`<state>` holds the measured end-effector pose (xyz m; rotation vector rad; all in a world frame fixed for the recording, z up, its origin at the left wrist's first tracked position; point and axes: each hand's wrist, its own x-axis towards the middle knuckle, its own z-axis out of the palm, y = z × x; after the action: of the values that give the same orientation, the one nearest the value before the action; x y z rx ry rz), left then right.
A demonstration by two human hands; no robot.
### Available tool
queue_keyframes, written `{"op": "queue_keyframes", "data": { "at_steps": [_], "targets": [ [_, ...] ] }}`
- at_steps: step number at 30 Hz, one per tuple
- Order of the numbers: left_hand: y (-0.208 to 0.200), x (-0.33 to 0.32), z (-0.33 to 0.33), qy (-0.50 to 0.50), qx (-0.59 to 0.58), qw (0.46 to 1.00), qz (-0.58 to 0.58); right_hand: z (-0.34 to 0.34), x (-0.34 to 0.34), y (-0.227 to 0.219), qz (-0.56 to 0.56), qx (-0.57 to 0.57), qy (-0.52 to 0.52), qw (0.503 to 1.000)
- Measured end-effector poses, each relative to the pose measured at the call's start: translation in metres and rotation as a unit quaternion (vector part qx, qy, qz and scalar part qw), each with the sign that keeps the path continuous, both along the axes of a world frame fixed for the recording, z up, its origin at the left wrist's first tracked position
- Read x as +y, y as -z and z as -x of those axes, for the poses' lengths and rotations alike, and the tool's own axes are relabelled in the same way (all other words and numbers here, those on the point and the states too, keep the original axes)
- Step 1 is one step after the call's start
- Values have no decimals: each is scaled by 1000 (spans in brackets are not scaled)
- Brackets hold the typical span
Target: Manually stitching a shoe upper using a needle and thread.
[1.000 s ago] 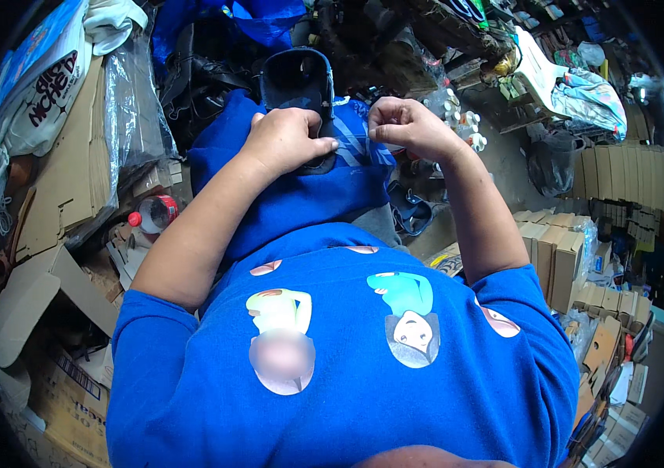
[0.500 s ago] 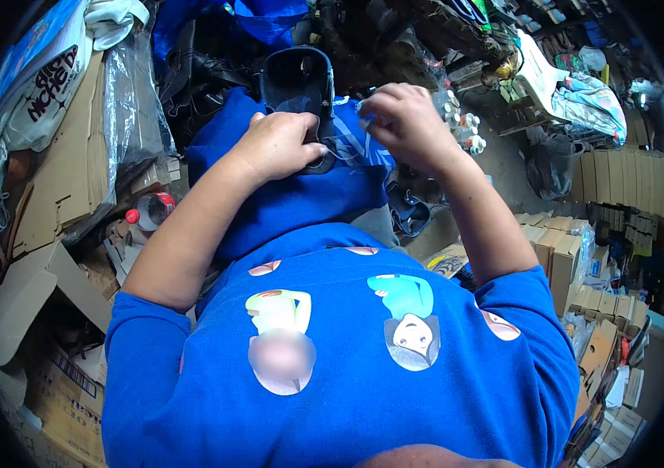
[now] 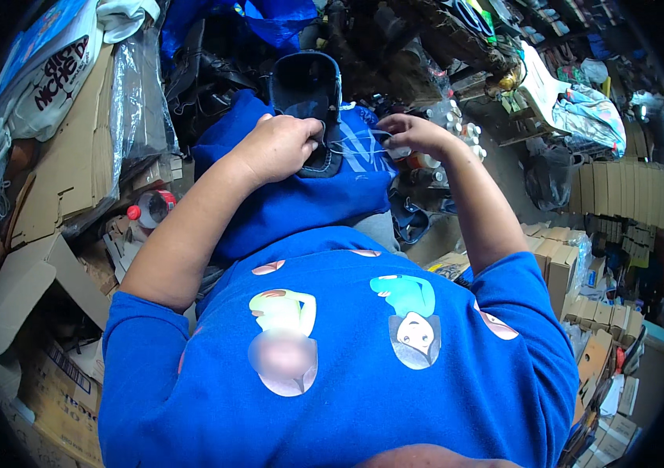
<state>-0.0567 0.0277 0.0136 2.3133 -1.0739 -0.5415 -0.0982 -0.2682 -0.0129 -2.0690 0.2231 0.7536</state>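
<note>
A dark shoe with pale stitches along its edge lies on the blue cloth over my lap, its hollow side up. My left hand is closed on the shoe's left side, thumb and fingertips pinched at its inner edge. To the right of the shoe, my right hand has its fingers bent together around a thin pale thread. That thread runs across the cloth between the shoe and my right hand. Whether a needle is in my fingers is too small to tell.
Flattened cardboard and a red-capped plastic bottle are at my left. Several white-capped bottles stand beyond my right hand. Boxes are stacked at the right, and a white chair holds cloth farther back.
My right hand has moved right and slightly down, away from the shoe, and the thread now shows stretched out. The shoe and my left hand have shifted slightly.
</note>
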Motion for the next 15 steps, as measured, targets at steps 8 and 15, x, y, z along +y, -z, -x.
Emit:
{"op": "queue_keyframes", "data": {
  "at_steps": [8, 15],
  "targets": [
    [12, 6, -2, -4, -17, 999, 35, 0, 64, -91, 62, -371, -96, 922],
    [7, 4, 2, 0, -45, 998, 32, 15, 90, -91, 307, -439, -306, 787]
  ]
}}
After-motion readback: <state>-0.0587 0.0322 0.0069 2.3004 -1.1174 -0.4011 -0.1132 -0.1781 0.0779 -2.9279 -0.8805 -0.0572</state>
